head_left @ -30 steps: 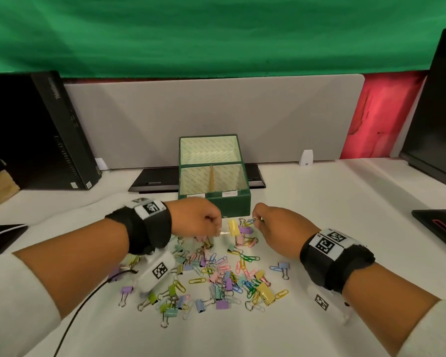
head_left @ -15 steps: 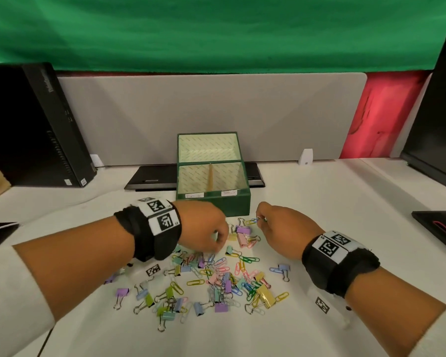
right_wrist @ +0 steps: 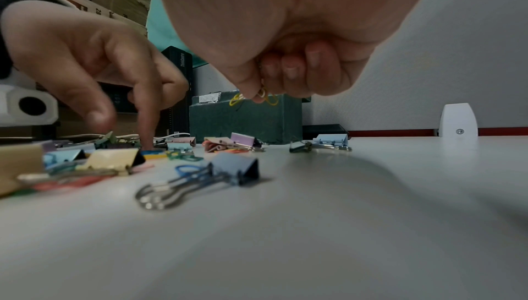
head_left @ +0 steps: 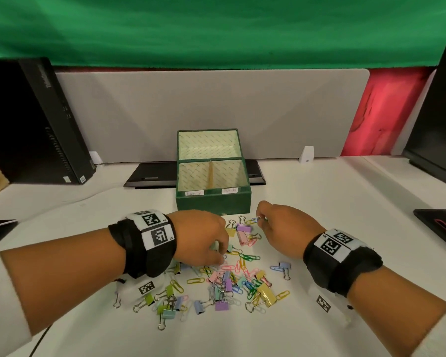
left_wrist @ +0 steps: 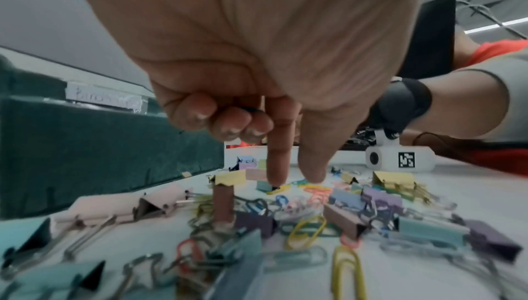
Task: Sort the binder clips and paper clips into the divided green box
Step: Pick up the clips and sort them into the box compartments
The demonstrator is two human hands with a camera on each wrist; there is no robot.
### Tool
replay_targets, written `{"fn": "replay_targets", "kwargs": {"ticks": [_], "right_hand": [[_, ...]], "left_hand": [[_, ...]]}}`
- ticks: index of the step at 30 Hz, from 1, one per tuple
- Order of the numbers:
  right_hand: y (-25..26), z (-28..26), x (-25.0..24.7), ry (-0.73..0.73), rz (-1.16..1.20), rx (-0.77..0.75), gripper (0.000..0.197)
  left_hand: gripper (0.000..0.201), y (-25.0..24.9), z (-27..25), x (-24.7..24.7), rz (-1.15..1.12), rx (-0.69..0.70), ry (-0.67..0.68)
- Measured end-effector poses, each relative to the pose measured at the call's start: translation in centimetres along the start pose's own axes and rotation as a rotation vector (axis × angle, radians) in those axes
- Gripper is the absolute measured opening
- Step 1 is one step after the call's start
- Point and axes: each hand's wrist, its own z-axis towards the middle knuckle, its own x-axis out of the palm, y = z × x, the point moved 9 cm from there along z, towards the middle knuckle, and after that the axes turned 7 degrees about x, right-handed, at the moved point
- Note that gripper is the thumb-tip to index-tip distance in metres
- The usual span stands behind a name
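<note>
The green box (head_left: 213, 204) stands open beyond the clips; a divider splits its near part into two labelled compartments. A pile of coloured binder clips and paper clips (head_left: 229, 282) lies in front of it. My left hand (head_left: 220, 253) reaches into the pile. In the left wrist view its index fingertip (left_wrist: 274, 181) touches a teal binder clip (left_wrist: 263, 185), and the thumb hangs just beside it. The other three fingers are curled, with a dark edge showing under them. My right hand (head_left: 261, 220) hovers near the box's right front and pinches a few paper clips (right_wrist: 264, 95).
A black computer tower (head_left: 36, 124) stands at the left, and a flat black device (head_left: 152, 173) lies behind the box. A grey partition (head_left: 216, 106) closes the back. There is a white bracket (head_left: 307, 154), and dark devices (head_left: 440, 222) sit at the right edge.
My left hand has moved from near the box's front back and down into the pile. The right hand has stayed almost in place, still pinching clips.
</note>
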Motion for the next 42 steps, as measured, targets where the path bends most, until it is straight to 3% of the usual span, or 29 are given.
{"fn": "replay_targets", "kwargs": {"ticks": [3,10,15,17,21,27,31,34,35,37,40,42], "right_hand": [[-0.1,0.0,0.1,-0.007,-0.002,-0.003,0.016],[-0.1,0.1,0.0,-0.013,0.006,-0.001,0.013],[0.8,0.3,-0.7,-0.039,-0.081,-0.017,0.008],[1.5,1.3,-2.4,-0.087,0.028,-0.009,0.005],[1.5,5.6,-6.4,-0.206,0.32,0.118,0.017],[3.0,11.9,-6.3,-0.098,0.376,0.207,0.023],[3.8,12.4,-6.0,-0.018,0.504,0.155,0.027],[3.7,10.9,-7.5,-0.068,0.47,0.098,0.031],[3.6,9.9,-8.0,-0.103,0.463,0.068,0.03],[3.5,7.0,-8.1,-0.115,0.389,-0.016,0.024],[3.7,1.5,-4.5,0.086,0.067,-0.177,0.02],[2.7,-1.7,-1.5,0.229,-0.12,-0.191,0.018]], "left_hand": [[0.031,-0.3,0.0,1.3,0.06,-0.022,0.116],[0.015,0.7,-0.3,1.8,-0.11,-0.058,0.102],[0.008,4.3,-1.4,-0.9,-0.512,-0.168,-0.066],[0.008,6.1,-1.3,-2.4,-0.61,-0.209,-0.14],[0.013,9.7,0.3,-5.6,-0.631,-0.383,-0.298],[0.023,12.8,3.0,-6.8,-0.524,-0.608,-0.312],[0.03,13.5,3.5,-5.7,-1.081,-0.625,-0.47],[0.037,13.0,2.9,-5.2,-1.29,-0.595,-0.512],[0.043,12.6,2.5,-5.3,-1.284,-0.559,-0.514],[0.048,11.8,1.1,-6.3,-1.033,-0.468,-0.525],[0.04,8.5,-2.2,-5.9,-0.537,-0.34,-0.451],[0.03,5.5,-4.4,-3.6,-0.354,-0.273,-0.292]]}}
